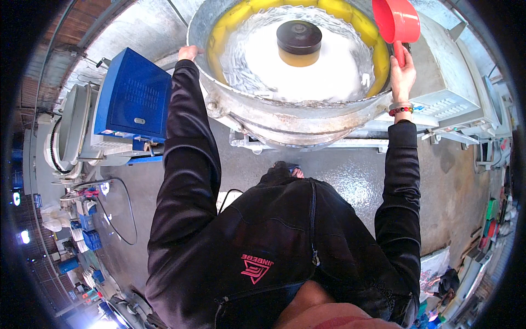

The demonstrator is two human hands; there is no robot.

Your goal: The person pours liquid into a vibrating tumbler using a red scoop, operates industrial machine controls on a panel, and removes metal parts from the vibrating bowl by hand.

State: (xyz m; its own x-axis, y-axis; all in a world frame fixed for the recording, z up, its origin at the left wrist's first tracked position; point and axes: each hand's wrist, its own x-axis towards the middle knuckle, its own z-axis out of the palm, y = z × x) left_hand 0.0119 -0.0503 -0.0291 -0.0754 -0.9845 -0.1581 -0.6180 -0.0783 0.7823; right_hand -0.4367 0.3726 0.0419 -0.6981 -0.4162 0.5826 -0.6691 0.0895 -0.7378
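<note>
In front of me stands a large round metal tub (290,123) with a yellow lining (222,41). Inside it lies a ring of small, shiny, silvery pieces (235,60) around a white mass (263,74); what they are exactly, I cannot tell. From the middle rises a yellowish post with a black round cap (299,37). My left hand (189,53) is closed at the tub's left rim. With my right hand (403,77) I grip the handle of a red plastic scoop (402,22), held up beside the tub's right rim. The scoop's contents are not visible.
A blue metal cabinet (131,93) stands left of the tub, with another round machine (71,131) behind it. A pale machine housing (444,71) stands at the right. A dark hose (131,219) loops over the grey, wet-looking floor (350,186). Blue crates (92,239) line the left.
</note>
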